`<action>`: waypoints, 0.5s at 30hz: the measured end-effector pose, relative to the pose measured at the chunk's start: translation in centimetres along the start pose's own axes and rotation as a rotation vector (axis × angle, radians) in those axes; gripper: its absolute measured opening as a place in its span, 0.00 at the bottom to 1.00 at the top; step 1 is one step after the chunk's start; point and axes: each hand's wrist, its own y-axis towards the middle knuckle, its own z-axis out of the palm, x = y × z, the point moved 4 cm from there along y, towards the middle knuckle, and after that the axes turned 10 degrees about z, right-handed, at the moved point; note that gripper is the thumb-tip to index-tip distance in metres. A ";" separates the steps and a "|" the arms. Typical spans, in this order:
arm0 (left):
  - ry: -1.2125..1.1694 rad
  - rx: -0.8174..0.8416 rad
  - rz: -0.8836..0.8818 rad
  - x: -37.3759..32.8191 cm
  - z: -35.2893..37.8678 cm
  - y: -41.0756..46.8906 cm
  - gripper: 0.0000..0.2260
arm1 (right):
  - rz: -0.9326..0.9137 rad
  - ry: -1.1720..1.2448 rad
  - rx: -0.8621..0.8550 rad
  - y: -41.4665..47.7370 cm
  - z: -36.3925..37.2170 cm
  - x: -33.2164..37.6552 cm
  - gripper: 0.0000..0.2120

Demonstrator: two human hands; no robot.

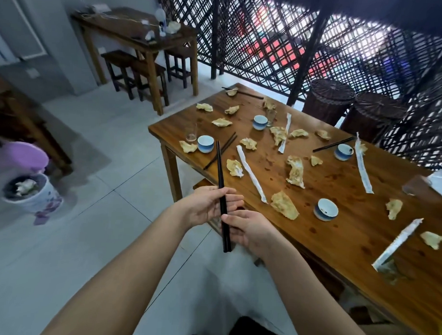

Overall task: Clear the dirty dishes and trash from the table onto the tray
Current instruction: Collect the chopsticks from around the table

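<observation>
A pair of black chopsticks (219,167) is held upright, off the near-left edge of the wooden table (337,236), above the floor. Its middle is gripped by the curled fingers of the left hand (206,205). Its lower part is pinched by the right hand (248,229). Blue-and-white cups (205,143), soiled napkins (285,204) and paper sleeves (251,177) are noted scattered on the table.

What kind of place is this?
Probably a small restaurant: a wooden dining table littered with used blue cups, chopsticks and paper wrappers, plus a second table with stools behind.
</observation>
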 end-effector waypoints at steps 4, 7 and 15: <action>-0.017 0.009 0.002 -1.1 -0.7 1.0 0.13 | 0.022 -0.033 0.002 1.1 0.4 1.4 0.09; -0.016 0.015 -0.008 -1.8 -1.1 2.4 0.12 | 0.024 -0.036 -0.008 2.3 0.3 2.7 0.10; -0.031 0.010 -0.048 -5.0 -2.6 8.9 0.11 | 0.041 0.014 0.030 8.1 -0.4 7.6 0.04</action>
